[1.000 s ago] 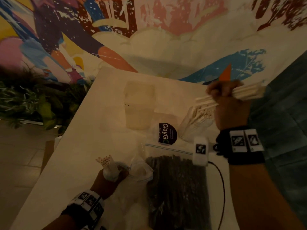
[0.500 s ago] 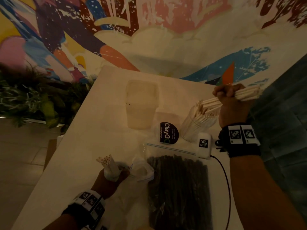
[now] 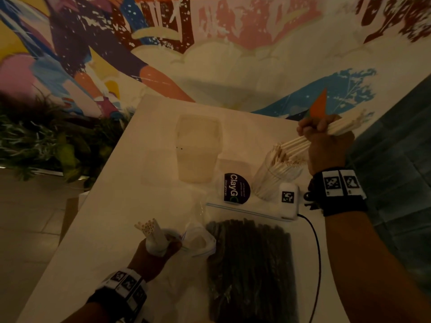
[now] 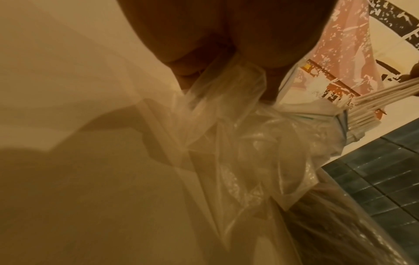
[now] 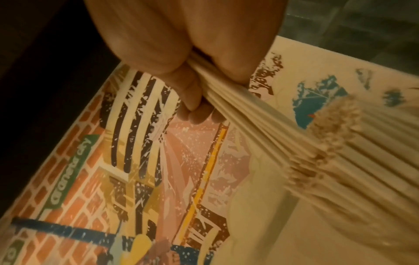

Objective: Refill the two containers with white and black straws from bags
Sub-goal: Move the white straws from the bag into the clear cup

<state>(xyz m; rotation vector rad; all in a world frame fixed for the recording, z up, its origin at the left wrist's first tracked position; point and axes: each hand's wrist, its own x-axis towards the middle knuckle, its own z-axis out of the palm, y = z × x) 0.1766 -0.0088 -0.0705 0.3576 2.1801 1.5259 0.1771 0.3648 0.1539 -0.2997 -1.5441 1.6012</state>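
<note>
White straws (image 3: 335,130) clenched in right hand (image 3: 326,148), tips entering round container (image 3: 272,180) just below. Left hand (image 3: 154,252) gripping bag (image 3: 198,241) with remaining straws. Next: tilt upright, release.

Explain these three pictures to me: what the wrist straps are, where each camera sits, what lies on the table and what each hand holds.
No machine here: a person works bare-handed, with a camera strapped to each wrist and one worn on the head. The wide picture is the head view; the close-ups look along each hand. On the white table lie a clear bag of black straws, an empty translucent square tub and a clear round cup of white straws. The right hand grips a bundle of white straws above that cup. The left hand grips a crumpled clear bag with white straws poking out.
</note>
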